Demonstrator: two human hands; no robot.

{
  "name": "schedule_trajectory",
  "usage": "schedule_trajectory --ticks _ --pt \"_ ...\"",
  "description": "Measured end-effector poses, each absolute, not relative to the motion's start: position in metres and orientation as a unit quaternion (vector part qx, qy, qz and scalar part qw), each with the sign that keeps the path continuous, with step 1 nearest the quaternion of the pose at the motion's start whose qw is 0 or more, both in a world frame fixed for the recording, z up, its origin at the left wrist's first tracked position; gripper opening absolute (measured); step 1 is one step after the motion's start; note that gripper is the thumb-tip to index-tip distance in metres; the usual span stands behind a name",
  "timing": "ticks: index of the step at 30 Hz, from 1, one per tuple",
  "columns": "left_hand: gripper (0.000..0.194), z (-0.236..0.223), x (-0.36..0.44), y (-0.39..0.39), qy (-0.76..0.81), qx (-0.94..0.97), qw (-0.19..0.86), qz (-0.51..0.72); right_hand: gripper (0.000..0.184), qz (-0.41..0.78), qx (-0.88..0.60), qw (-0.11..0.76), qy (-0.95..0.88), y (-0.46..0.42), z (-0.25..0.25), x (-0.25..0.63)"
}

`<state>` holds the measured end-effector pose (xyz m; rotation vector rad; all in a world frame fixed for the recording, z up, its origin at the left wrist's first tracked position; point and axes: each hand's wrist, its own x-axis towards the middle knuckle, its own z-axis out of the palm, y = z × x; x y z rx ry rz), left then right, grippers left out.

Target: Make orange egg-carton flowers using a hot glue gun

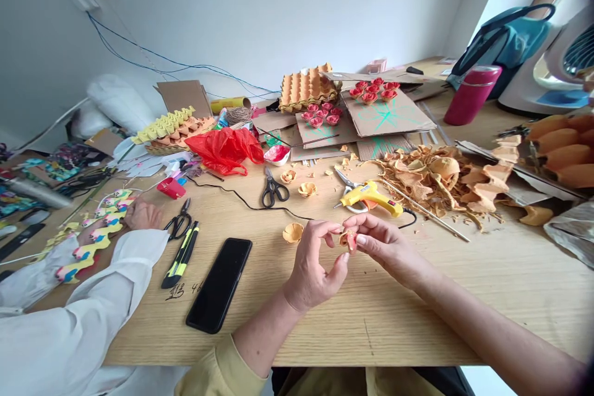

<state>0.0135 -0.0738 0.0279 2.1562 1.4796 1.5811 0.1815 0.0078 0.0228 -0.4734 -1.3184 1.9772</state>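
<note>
My right hand [383,244] pinches a small egg-carton flower [348,239], orange with a red patch, between thumb and fingers. Close on its left is my left hand [315,269], thumb and index finger spread apart; whether a fingertip touches the flower I cannot tell. A plain orange carton flower cup [292,233] lies beside my left hand, with another cup [307,189] and a smaller cup [288,176] farther back. Behind my right hand rests a yellow glue gun [371,197], over scissors with pale handles [346,180].
At left, a co-worker's hand [143,215] is beside a painted carton strip [99,232]. Nearby lie a phone [219,284], a cutter knife [182,255] and black scissors [273,190]. Carton scraps [431,179] and a stick [424,211] occupy the right; red flowers [371,94] sit on cardboard [390,114] behind.
</note>
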Motion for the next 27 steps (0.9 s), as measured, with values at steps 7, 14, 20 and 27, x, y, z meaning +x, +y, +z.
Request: schedule_trajectory --ticks 7,14,20,27 --pt "0.042 0.035 0.008 -0.073 0.466 0.744 0.047 0.476 0.032 0.831 -0.184 0.294 -0.436 0.007 0.018 0.178" --pt "0.029 0.033 0.008 -0.07 0.447 0.762 0.016 0.468 0.033 0.826 -0.183 0.295 -0.445 0.007 0.014 0.176" --pt "0.023 0.034 0.007 -0.068 0.445 0.755 -0.006 0.482 0.033 0.799 -0.183 0.308 -0.483 0.007 0.017 0.177" --pt "0.022 0.036 0.004 -0.069 0.486 0.71 0.011 0.51 0.027 0.463 -0.346 0.427 -0.695 0.032 0.019 0.198"
